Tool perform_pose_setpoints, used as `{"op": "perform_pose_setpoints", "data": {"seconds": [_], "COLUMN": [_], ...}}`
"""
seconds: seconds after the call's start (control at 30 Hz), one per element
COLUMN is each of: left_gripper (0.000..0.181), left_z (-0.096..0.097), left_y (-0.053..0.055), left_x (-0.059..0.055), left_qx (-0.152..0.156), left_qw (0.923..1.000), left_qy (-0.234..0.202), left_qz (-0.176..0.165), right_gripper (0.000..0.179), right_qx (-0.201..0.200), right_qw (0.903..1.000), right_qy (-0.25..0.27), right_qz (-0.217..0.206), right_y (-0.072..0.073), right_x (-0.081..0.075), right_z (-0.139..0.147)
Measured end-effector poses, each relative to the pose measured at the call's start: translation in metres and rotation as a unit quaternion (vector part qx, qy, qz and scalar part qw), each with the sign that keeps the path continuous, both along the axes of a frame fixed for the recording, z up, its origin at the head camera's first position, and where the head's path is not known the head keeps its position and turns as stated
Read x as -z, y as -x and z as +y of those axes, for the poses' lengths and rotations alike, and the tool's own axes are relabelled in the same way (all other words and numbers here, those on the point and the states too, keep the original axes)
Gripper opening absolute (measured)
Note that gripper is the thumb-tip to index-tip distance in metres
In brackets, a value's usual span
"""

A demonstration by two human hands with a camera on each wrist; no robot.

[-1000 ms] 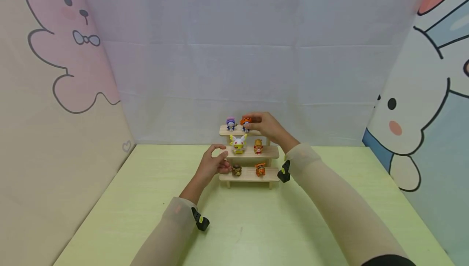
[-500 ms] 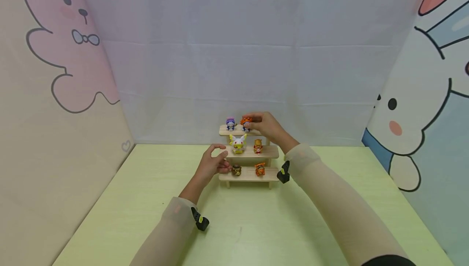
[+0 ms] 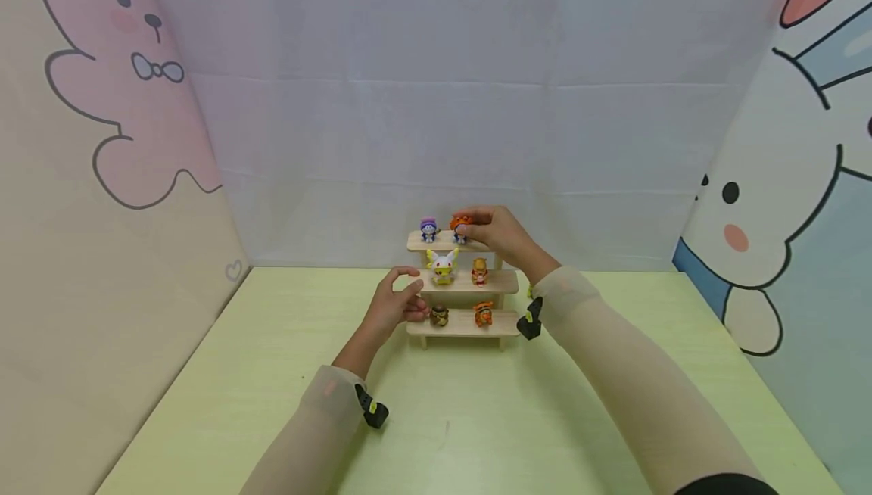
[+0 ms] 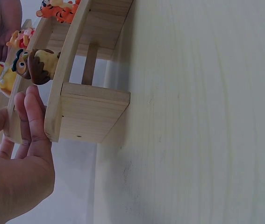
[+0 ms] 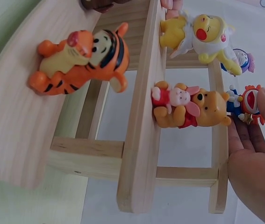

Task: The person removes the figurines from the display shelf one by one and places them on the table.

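Observation:
A small three-tier wooden display shelf holds several toy figurines. On the top tier my right hand pinches a blue figurine with an orange-red mane between thumb and fingers. Beside it stands a purple-hatted figurine. My left hand grips the left end of the shelf, thumb and fingers either side of the middle board. Close to those fingers sits a brown owl figurine. The middle tier carries a yellow figurine in a white eared hood and a bear figurine hugging a piglet.
An orange tiger figurine sits on the bottom tier's right side. The shelf stands on a pale wooden table, near a white cloth backdrop. Side panels with a pink bear and a white rabbit flank the table.
My right hand has shifted slightly to the right with the orange-maned figurine, widening its gap from the purple-hatted one. My left hand stays at the shelf's left end.

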State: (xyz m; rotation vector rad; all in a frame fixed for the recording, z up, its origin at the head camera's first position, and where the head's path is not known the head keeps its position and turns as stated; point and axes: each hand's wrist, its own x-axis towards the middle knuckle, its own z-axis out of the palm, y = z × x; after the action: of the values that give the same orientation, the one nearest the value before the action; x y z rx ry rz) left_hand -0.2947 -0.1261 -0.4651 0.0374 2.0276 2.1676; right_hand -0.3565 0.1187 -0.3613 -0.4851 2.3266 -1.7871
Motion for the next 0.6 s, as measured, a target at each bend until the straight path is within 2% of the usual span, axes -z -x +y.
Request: {"op": "perform_pose_setpoints", "data": {"seconds": [0.27,0.6], "left_gripper": [0.034,0.035], "left_z": [-0.001,-0.002], "left_y": [0.000,-0.001], "left_x": [-0.001,-0.002], "left_qx": [0.011,0.010], "left_qw": [0.9999,0.9999], "left_qy": [-0.001,0.002], "left_qz": [0.006,0.009], "right_gripper": [0.042,0.044], "right_qx": [-0.010,-0.004], "right_qw": [0.9995,0.9990], "right_qy": [0.027,0.041], "right_qz": [-0.009,-0.018], "right_y": [-0.001,-0.001], "right_x": [-0.002,0.001], "right_z": [0.009,0.023]}}
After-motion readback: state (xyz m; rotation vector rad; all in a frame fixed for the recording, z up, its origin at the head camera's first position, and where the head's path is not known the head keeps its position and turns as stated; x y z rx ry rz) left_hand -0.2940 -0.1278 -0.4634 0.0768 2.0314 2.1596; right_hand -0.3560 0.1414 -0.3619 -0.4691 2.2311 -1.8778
